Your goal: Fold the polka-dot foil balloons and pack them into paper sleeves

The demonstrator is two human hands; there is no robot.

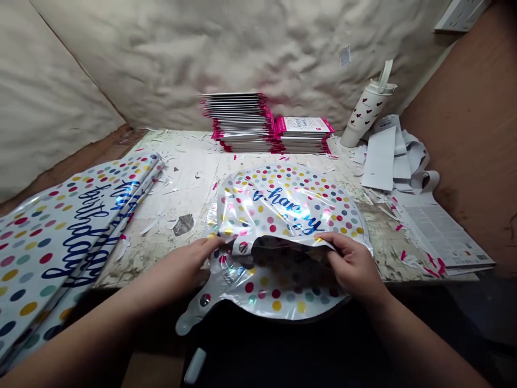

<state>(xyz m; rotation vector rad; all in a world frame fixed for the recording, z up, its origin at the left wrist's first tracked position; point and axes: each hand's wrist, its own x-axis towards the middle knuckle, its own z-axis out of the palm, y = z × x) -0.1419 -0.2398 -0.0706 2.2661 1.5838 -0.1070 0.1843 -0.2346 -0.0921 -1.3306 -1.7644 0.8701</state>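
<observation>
A flat round foil balloon (283, 205), white with coloured dots and blue "happy" lettering, lies on the worktable in front of me. Its near edge is folded over toward the middle. My left hand (194, 261) pinches the fold at its left end, fingers closed on the foil. At the fold's right end my right hand (353, 264) grips the foil too. The balloon's filling tail (191, 318) hangs over the table's near edge.
A stack of flat dotted balloons (56, 237) lies at the left. Two piles of pink-edged packets (242, 121) stand at the back, a heart-patterned tumbler (365, 113) beside them. White paper strips (388, 156) and printed sheets (444, 237) lie at the right. Paper scraps litter the table (189, 172).
</observation>
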